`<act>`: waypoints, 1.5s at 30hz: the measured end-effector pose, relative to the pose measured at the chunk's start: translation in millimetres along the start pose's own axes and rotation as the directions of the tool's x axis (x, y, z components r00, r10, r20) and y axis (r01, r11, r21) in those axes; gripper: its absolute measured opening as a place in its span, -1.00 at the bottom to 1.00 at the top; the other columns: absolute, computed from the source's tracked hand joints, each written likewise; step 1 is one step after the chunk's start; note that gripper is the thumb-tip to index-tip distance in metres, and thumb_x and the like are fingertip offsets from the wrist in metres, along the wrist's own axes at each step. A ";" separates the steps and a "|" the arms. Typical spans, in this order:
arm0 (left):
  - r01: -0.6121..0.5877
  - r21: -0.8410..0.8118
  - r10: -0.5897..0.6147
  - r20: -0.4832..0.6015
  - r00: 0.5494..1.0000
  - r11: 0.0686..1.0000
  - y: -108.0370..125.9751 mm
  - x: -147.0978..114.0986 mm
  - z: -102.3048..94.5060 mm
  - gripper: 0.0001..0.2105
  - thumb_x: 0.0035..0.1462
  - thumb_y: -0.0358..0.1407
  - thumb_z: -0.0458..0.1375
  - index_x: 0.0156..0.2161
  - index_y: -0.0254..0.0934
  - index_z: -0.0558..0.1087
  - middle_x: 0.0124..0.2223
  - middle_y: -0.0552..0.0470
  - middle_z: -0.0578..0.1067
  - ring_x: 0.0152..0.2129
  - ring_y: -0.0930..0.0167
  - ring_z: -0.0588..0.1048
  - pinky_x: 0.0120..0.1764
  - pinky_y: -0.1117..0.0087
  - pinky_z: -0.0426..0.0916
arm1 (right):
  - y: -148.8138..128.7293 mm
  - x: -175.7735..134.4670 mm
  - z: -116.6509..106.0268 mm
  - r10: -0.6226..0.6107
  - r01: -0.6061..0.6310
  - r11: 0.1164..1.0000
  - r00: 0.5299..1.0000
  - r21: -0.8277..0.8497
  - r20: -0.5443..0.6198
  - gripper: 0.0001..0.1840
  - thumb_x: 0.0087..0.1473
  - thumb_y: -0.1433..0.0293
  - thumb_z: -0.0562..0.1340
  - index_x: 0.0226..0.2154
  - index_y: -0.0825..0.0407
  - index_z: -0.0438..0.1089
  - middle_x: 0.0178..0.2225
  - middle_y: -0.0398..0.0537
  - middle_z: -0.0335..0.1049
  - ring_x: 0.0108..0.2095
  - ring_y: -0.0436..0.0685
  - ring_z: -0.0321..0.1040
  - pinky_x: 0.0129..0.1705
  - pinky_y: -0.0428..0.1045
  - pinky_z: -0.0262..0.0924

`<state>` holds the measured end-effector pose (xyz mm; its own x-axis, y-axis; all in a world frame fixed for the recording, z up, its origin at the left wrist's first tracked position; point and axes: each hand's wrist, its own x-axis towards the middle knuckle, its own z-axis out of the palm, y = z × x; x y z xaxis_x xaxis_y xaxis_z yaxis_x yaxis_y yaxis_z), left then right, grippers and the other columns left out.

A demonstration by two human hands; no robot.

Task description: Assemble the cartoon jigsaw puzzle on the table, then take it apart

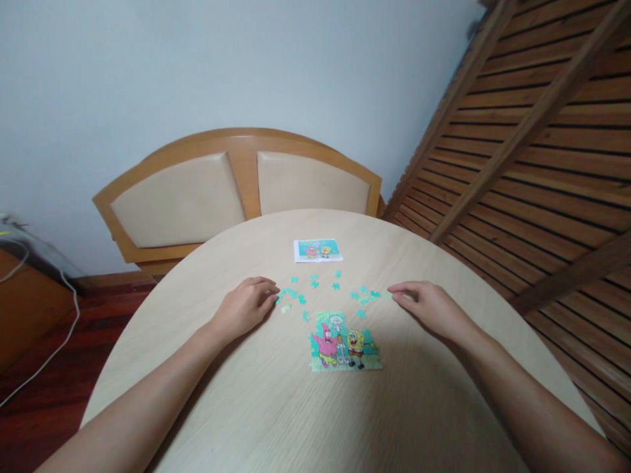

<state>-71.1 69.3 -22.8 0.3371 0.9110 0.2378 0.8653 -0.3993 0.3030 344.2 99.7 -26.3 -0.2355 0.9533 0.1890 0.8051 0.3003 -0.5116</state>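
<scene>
- Puzzle work is laid out on a round, light wood-grain table, which fills the lower half of the view.
- A wooden bench with two cream padded back panels is set against the far edge of the table, below a pale wall.
- Slatted wooden panelling is seen at the right; a cable lies on the dark floor at the left.
- The left hand is rested on the table, palm down, with the fingers curled loosely; the fingertips are placed at the nearest loose pieces. Whether a piece is gripped cannot be told.
- The right hand is laid flat, palm down, fingers extended and relaxed, with the fingertips beside the right end of the loose pieces; nothing is seen to be held.
- The partly assembled cartoon puzzle is located between the two hands, slightly nearer the person.
- A small reference picture lies beyond the pieces.
- Loose teal puzzle pieces are scattered between puzzle and picture.
</scene>
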 end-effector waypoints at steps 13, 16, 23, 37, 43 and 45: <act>-0.074 -0.081 0.076 0.022 0.997 0.994 23.3 -7.7 3.6 -0.90 0.25 -0.29 0.14 -0.21 -0.17 0.52 -0.08 -0.04 0.52 -0.10 0.23 0.45 -0.01 0.16 0.40 | 1.9 -1.4 -3.5 -0.039 0.039 0.999 0.998 -0.001 0.045 -0.78 0.06 0.31 0.26 -0.30 0.00 0.62 -0.22 0.03 0.62 -0.18 0.26 0.54 -0.06 0.10 0.37; -0.080 -0.097 0.084 0.033 0.996 0.992 22.9 -8.5 5.0 -0.91 0.25 -0.32 0.11 -0.23 -0.21 0.48 -0.12 -0.05 0.52 -0.11 0.24 0.43 0.00 0.16 0.38 | 1.5 -3.3 -7.6 -0.023 0.023 1.000 0.996 0.009 0.084 -0.78 0.04 0.31 0.28 -0.29 0.00 0.62 -0.21 0.03 0.63 -0.19 0.26 0.54 -0.07 0.09 0.37; -0.064 -0.066 0.068 0.059 0.996 0.996 33.0 -13.6 1.7 -0.92 0.23 -0.29 0.14 -0.29 -0.22 0.44 -0.14 -0.04 0.51 -0.11 0.21 0.41 0.00 0.12 0.37 | -6.1 -7.1 -12.1 0.020 -0.025 0.999 0.987 0.028 0.162 -0.79 0.04 0.29 0.27 -0.33 -0.01 0.62 -0.25 0.01 0.63 -0.23 0.24 0.55 -0.12 0.06 0.38; -0.202 -0.067 0.201 -0.029 0.979 0.977 69.3 -15.8 0.0 -0.88 0.28 -0.24 0.07 -0.19 -0.21 0.42 -0.12 -0.10 0.51 -0.11 0.20 0.43 -0.04 0.10 0.41 | -17.1 -8.0 -3.2 0.048 -0.048 0.999 0.996 -0.010 0.071 -0.78 -0.01 0.24 0.30 -0.38 0.01 0.59 -0.38 -0.03 0.60 -0.40 0.17 0.49 -0.27 0.01 0.33; -0.475 -0.138 0.490 0.097 0.867 0.869 87.8 -22.9 14.8 -0.60 0.28 -0.20 0.11 0.20 -0.18 0.31 0.24 -0.14 0.36 0.23 0.14 0.27 0.25 0.01 0.22 | -20.4 -7.6 6.4 0.039 -0.036 0.998 0.997 -0.054 0.061 -0.85 -0.13 0.38 0.29 -0.42 0.01 0.57 -0.27 0.02 0.58 -0.24 0.22 0.49 -0.15 0.03 0.33; -0.495 -0.129 0.509 0.139 0.849 0.860 87.2 -22.6 17.1 -0.57 0.30 -0.20 0.10 0.24 -0.14 0.29 0.28 -0.13 0.32 0.25 0.14 0.25 0.27 -0.01 0.19 | -24.4 -9.5 6.9 0.042 -0.038 0.998 0.996 -0.054 0.075 -0.85 -0.16 0.40 0.29 -0.43 0.01 0.56 -0.26 0.03 0.57 -0.21 0.23 0.48 -0.13 0.03 0.33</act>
<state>3.1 15.7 -17.6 0.7786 0.5846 0.2283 0.5293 -0.8071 0.2615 323.1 83.5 -21.4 -0.2414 0.9648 0.1041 0.8418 0.2616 -0.4722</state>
